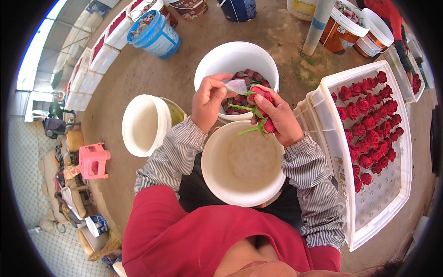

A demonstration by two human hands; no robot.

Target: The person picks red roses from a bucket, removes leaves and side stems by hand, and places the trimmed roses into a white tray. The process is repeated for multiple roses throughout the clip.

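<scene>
My right hand [278,112] holds a small bunch of red roses [264,95] with short green stems [249,130] pointing left. Between my two hands is a white foam-mesh bud sleeve [236,85], pinched near the thumb of my left hand [209,102]. One green stem end also reaches those fingertips; whether they grip it too is hard to tell. Beneath the hands, a white bucket [268,60] contains many rosebuds [254,76], some seemingly in mesh sleeves. Closer to my body stands another white bucket [247,173] with a bare, stained bottom.
At right, a white plastic crate [377,214] holds rows of upright red roses [372,138]. A white bucket [142,124] is on my left, near a pink stool [93,161]. Ahead stand a blue bucket [161,39] of buds and a pole [316,31]. Another person's arm [401,52] reaches in at upper right.
</scene>
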